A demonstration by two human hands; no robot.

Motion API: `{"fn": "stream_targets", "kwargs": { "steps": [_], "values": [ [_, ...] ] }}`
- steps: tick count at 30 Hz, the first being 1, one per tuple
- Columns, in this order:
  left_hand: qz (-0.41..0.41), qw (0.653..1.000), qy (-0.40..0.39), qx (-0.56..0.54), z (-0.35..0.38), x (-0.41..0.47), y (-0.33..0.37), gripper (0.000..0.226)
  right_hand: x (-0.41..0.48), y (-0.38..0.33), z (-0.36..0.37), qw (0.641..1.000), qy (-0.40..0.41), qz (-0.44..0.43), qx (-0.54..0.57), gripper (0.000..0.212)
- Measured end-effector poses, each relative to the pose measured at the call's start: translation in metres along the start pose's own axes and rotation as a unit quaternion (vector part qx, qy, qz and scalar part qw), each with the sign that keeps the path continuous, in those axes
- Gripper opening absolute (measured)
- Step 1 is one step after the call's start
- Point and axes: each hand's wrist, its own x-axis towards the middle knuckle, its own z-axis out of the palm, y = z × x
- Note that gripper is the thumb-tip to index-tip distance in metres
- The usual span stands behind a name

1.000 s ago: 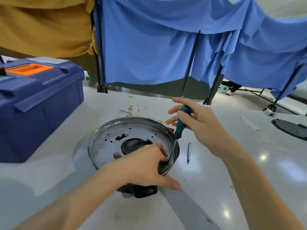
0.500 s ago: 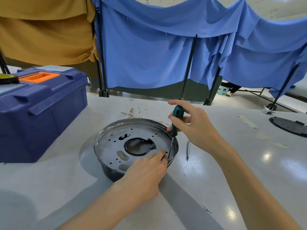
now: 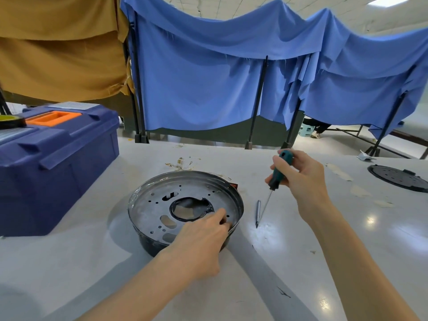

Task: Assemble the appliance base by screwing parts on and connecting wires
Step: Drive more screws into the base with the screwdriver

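The appliance base [image 3: 162, 200], a round metal dish with a holed inner plate, sits on the white table [image 3: 92, 262]. My left hand [image 3: 199, 244] reaches over its near rim. The thumb and index fingertips meet on the plate by the right rim, and anything between them is too small to see. My right hand [image 3: 301, 179] grips a teal and black screwdriver [image 3: 280, 172] to the right of the base. Its shaft slants down to the table beside the dish.
A thin grey metal bit [image 3: 258, 210] lies on the table beside the screwdriver tip. A blue toolbox [image 3: 58, 163] stands at the left, a black round disc [image 3: 398, 179] at the far right. Small gold scraps [image 3: 180, 164] lie behind the base. Curtain stands line the table's far edge.
My right hand has lifted the screwdriver out of the dish and moved it right, over the table. My left hand has shifted from the base's front edge to fingertips on the inner plate.
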Motion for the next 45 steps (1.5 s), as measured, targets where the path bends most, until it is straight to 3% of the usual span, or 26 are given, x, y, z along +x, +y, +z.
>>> {"fn": "stream_targets", "kwargs": {
  "steps": [4, 9, 13, 17, 21, 25, 30, 33, 36, 39, 45],
  "values": [
    [-0.009, 1.0, 0.004, -0.001, -0.009, 0.004, -0.003, 0.034, -0.003, 0.022, -0.004, 0.991, -0.038, 0.124, 0.03, 0.022],
    [-0.028, 0.996, -0.026, -0.077, -0.044, 0.02, -0.021, 0.034, -0.021, 0.05, 0.006, 0.962, -0.111, 0.243, 0.055, 0.007],
    [-0.047, 0.983, -0.065, -0.163, -0.073, 0.032, -0.039, 0.046, -0.03, 0.059, 0.014, 0.944, -0.172, 0.278, 0.055, 0.009],
    [-0.045, 0.98, -0.079, -0.176, -0.078, 0.036, -0.044, 0.044, -0.029, 0.057, 0.011, 0.943, -0.177, 0.276, 0.051, 0.014],
    [-0.045, 0.979, -0.079, -0.183, -0.079, 0.037, -0.048, 0.046, -0.034, 0.056, 0.009, 0.935, -0.238, 0.264, 0.017, 0.015],
    [-0.048, 0.978, -0.083, -0.187, -0.085, 0.039, -0.049, 0.05, -0.039, 0.054, 0.026, 0.965, -0.198, 0.166, -0.05, 0.036],
    [-0.049, 0.973, -0.087, -0.206, -0.095, 0.039, -0.05, 0.044, -0.037, 0.051, 0.047, 0.979, -0.124, -0.031, -0.158, 0.041],
    [-0.055, 0.971, -0.09, -0.216, -0.102, 0.037, -0.052, 0.038, -0.039, 0.054, 0.052, 0.969, -0.085, -0.098, -0.208, 0.047],
    [-0.058, 0.969, -0.101, -0.22, -0.11, 0.034, -0.054, 0.041, -0.041, 0.056, 0.049, 0.949, -0.057, -0.185, -0.25, 0.074],
    [-0.053, 0.97, -0.114, -0.209, -0.115, 0.03, -0.053, 0.048, -0.039, 0.051, 0.042, 0.919, -0.079, -0.262, -0.282, 0.099],
    [-0.044, 0.97, -0.129, -0.203, -0.12, 0.028, -0.055, 0.044, -0.036, 0.035, 0.029, 0.89, -0.158, -0.316, -0.287, 0.098]
  ]
}}
